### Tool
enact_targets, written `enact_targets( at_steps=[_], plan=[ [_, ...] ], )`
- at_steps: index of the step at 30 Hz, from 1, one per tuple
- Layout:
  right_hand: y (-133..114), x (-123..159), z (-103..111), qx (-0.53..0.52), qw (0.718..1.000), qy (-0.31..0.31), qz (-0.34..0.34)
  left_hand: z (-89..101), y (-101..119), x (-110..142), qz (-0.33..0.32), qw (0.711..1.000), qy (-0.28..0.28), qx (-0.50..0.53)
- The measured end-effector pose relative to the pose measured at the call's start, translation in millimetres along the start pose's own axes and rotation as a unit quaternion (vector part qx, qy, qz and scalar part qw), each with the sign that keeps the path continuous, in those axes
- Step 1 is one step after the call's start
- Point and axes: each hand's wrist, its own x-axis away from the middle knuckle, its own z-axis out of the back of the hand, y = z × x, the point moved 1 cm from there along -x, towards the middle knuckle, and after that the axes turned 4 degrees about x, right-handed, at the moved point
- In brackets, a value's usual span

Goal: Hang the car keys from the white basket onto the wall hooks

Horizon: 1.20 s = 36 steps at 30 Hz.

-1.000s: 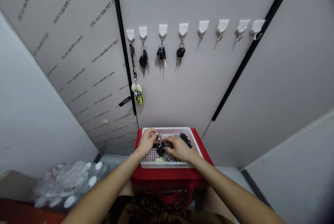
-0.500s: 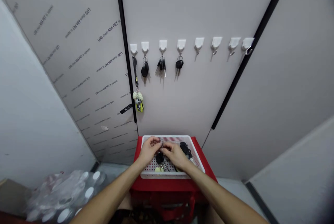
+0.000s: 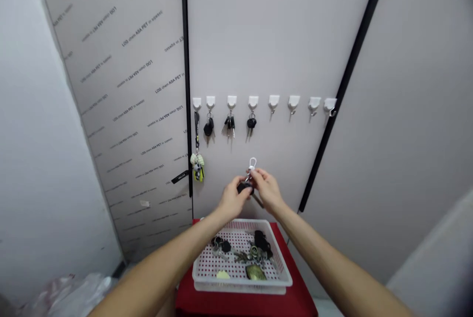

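Both my hands are raised above the white basket (image 3: 280, 268) and hold one bunch of keys (image 3: 247, 186) between them. My left hand (image 3: 232, 200) grips the black key fob from the left. My right hand (image 3: 268, 189) pinches it just under its silver clip (image 3: 252, 163), which sticks up. A row of white wall hooks (image 3: 274, 102) runs above. The four left hooks carry keys, the first a lanyard with a yellow-green charm (image 3: 197, 167). The four right hooks are bare.
The basket rests on a red surface (image 3: 298, 302) and holds several more key bunches (image 3: 254, 250). Black vertical strips (image 3: 185, 85) split the grey wall panels. Clear plastic wrapping (image 3: 68, 295) lies at the lower left.
Both hands rose out of the basket, lifting a key bunch up toward the hooks. The camera tilted so the hooks and basket sit lower in view.
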Motion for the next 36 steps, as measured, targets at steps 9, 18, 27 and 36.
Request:
enact_targets(
  at_steps=[9,18,27,36],
  plan=[
    [-88,-68,15,0.013,0.989,0.075,0.129,-4.4,84,-66,-0.136,0.981,0.089,-0.107],
    [-95,-91,23,0.011,0.985,0.138,0.106,-9.5,107,-83,-0.118,0.976,0.038,-0.182],
    [-75,-92,37,0.091,0.982,0.153,0.066,-7.7,90,-74,-0.090,0.976,-0.022,-0.195],
    [-21,-1,29,0.363,0.900,0.088,0.223,16.4,-8,18,0.041,0.943,-0.175,-0.279]
  ],
)
